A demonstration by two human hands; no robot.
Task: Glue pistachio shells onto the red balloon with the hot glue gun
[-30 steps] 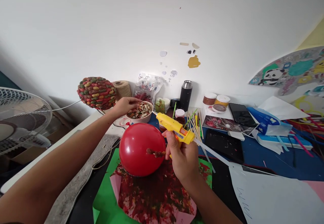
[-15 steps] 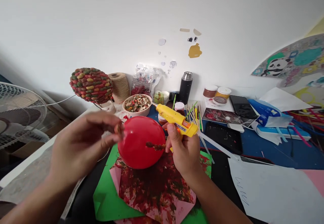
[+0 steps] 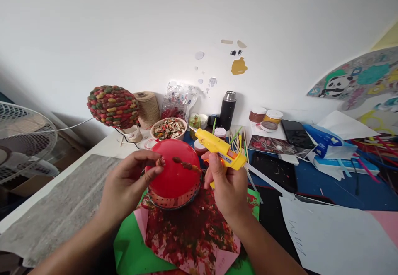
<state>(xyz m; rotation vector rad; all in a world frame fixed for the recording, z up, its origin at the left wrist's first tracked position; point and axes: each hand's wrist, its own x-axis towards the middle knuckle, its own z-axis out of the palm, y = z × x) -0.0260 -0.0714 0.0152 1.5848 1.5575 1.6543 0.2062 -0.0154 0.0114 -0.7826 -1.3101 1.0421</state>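
Note:
My left hand [image 3: 132,177] pinches a small brown piece [image 3: 160,162] in front of the left part of a red balloon [image 3: 174,179]. The balloon rests in a round dark-rimmed basket [image 3: 175,203]. My right hand [image 3: 226,179] is wrapped round a yellow glue gun [image 3: 214,143], whose nozzle points up and left and whose clear glue stick trails out behind. A short string of brown and orange pieces [image 3: 186,165] reaches left from my right fingers across the balloon.
A bowl of coloured shells [image 3: 169,137], twine spool [image 3: 147,108], beaded ball [image 3: 112,106] and black flask [image 3: 228,111] stand behind. Paint-smeared paper [image 3: 192,233] lies below. A fan [image 3: 25,138] is at left; phone [image 3: 297,133] and white paper [image 3: 338,233] at right.
My left hand has moved right, over the balloon's edge. The balloon is tipped differently, and the basket beneath now shows. The string of pieces has risen slightly and shifted left.

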